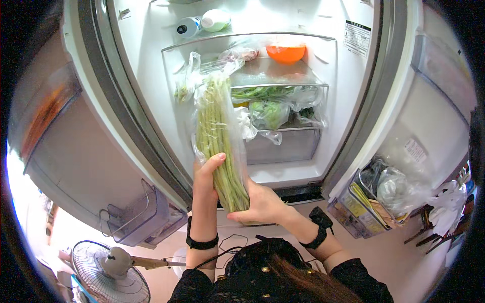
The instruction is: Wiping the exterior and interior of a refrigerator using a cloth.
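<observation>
Between both my hands is a long bundle of yardlong beans [216,128] in a clear plastic bag, held in front of an opened refrigerator [280,178]. My left hand [208,172] grips the bundle's left side, thumb across the front. At the lower right end, my right hand [261,202] wraps the beans from below and the side; its far fingers are hidden behind the bundle. The bag's loose top [231,68] reaches up to the shelf edge. Just beyond, a bagged light-green vegetable [269,113] and leafy greens [265,92] lie on a lower shelf.
An orange bowl [286,53] and a bag with reddish contents [242,56] sit on a middle shelf; two bottles [202,24] are above. Opened doors flank me, with a left door bin [140,216] and a filled right bin [360,208]. An electric fan [113,265] stands lower left.
</observation>
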`<state>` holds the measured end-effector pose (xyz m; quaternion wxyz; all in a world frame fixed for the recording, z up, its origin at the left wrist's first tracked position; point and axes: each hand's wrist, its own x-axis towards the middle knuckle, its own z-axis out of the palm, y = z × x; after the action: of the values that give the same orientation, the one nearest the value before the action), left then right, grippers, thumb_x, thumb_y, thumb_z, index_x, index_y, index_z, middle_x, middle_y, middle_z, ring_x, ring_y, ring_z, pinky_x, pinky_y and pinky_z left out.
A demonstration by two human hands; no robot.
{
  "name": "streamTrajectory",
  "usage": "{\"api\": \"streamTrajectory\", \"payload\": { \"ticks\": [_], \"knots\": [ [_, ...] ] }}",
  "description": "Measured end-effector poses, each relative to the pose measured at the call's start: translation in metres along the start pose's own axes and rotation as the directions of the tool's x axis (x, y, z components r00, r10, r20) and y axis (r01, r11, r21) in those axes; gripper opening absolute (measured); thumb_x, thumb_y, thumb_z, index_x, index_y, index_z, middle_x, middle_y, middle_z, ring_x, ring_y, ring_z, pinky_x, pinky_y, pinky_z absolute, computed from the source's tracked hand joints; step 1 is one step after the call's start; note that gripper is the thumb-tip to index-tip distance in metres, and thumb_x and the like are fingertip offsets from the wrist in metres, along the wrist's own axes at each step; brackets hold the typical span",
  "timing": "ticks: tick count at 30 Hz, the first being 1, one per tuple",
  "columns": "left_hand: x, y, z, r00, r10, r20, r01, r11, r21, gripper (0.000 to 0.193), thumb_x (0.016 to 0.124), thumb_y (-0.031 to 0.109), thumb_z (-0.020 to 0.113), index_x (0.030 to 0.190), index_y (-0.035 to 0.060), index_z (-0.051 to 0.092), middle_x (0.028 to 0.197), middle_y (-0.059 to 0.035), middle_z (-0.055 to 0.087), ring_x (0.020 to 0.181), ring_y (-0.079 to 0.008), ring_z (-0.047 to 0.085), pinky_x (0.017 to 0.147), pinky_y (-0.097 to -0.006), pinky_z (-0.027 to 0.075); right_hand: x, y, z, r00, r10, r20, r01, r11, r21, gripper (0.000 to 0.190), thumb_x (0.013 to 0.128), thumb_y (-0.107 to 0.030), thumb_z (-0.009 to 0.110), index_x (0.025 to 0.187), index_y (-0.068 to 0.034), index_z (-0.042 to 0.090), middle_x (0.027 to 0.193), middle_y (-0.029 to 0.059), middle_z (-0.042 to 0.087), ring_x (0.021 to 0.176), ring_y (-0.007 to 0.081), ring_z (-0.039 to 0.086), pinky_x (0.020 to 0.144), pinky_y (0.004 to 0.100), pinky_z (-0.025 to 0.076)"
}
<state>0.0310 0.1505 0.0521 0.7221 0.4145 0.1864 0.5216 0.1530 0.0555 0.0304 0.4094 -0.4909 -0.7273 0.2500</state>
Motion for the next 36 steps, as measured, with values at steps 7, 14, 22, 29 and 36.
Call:
{"api": "streamTrajectory", "payload": {
  "ticks": [7, 14, 22, 29, 36],
  "knots": [
    [-0.009, -0.015, -0.037, 0.998, -0.038, -0.055, 0.033, 0.995, -0.092, 0.049, 0.071, 0.008, 0.059, 0.117, -0.0021, 0.042, 0.102, -0.0125, 0.054, 0.087, -0.0202, 0.057, 0.073, -0.0311, 0.048, 0.001, -0.007, 0.0, 0.995, 0.087, 0.041, -0.085, 0.995, -0.054, 0.077, 0.061, -0.029, 0.068, 0.122, 0.0, 0.032, 0.093, 0.0232, 0.057, 0.087, 0.0365, 0.056, 0.076, 0.0373, 0.044],
    [-0.026, -0.014, -0.04, 0.996, -0.02, -0.088, 0.033, 0.988, 0.152, 0.047, 0.07, 0.007, 0.06, 0.113, -0.0024, 0.046, 0.099, -0.0114, 0.056, 0.084, -0.0199, 0.058, 0.073, -0.0303, 0.048, 0.017, 0.005, -0.011, 0.962, 0.013, 0.271, 0.037, 0.984, -0.177, 0.082, 0.061, -0.04, 0.073, 0.121, 0.001, 0.036, 0.109, 0.0241, 0.05, 0.1, 0.0335, 0.051, 0.085, 0.0354, 0.04],
    [-0.033, -0.017, -0.036, 0.979, 0.071, -0.192, -0.034, 0.982, 0.188, 0.048, 0.066, 0.002, 0.061, 0.111, -0.0037, 0.046, 0.095, -0.0119, 0.057, 0.081, -0.0198, 0.058, 0.072, -0.0298, 0.048, 0.117, 0.028, -0.117, 0.8, -0.005, -0.6, 0.07, 0.994, 0.086, 0.033, 0.074, -0.017, 0.06, 0.099, 0.003, 0.057, 0.083, 0.0133, 0.063, 0.072, 0.0175, 0.06, 0.067, 0.0294, 0.046],
    [-0.036, -0.024, -0.028, 0.965, 0.105, -0.242, -0.06, 0.981, 0.186, 0.053, 0.065, 0.002, 0.061, 0.114, -0.0035, 0.043, 0.096, -0.0119, 0.056, 0.085, -0.0201, 0.057, 0.075, -0.031, 0.046, 0.275, 0.072, -0.18, 0.641, 0.099, -0.761, -0.052, 0.995, 0.086, 0.03, 0.07, -0.009, 0.061, 0.096, 0.003, 0.055, 0.095, 0.0127, 0.059, 0.081, 0.014, 0.059, 0.064, 0.0253, 0.045],
    [-0.031, -0.022, -0.047, 0.953, 0.134, -0.271, -0.052, 0.956, 0.29, 0.065, 0.058, 0.01, 0.069, 0.116, -0.0027, 0.042, 0.101, -0.0105, 0.054, 0.089, -0.0206, 0.055, 0.079, -0.0314, 0.044, 0.355, 0.071, -0.208, 0.841, 0.315, -0.439, -0.315, 0.946, 0.074, 0.055, 0.069, -0.035, 0.069, 0.108, 0.0, 0.052, 0.102, 0.0101, 0.058, 0.083, 0.0154, 0.059, 0.061, 0.0273, 0.048]
  ]
}}
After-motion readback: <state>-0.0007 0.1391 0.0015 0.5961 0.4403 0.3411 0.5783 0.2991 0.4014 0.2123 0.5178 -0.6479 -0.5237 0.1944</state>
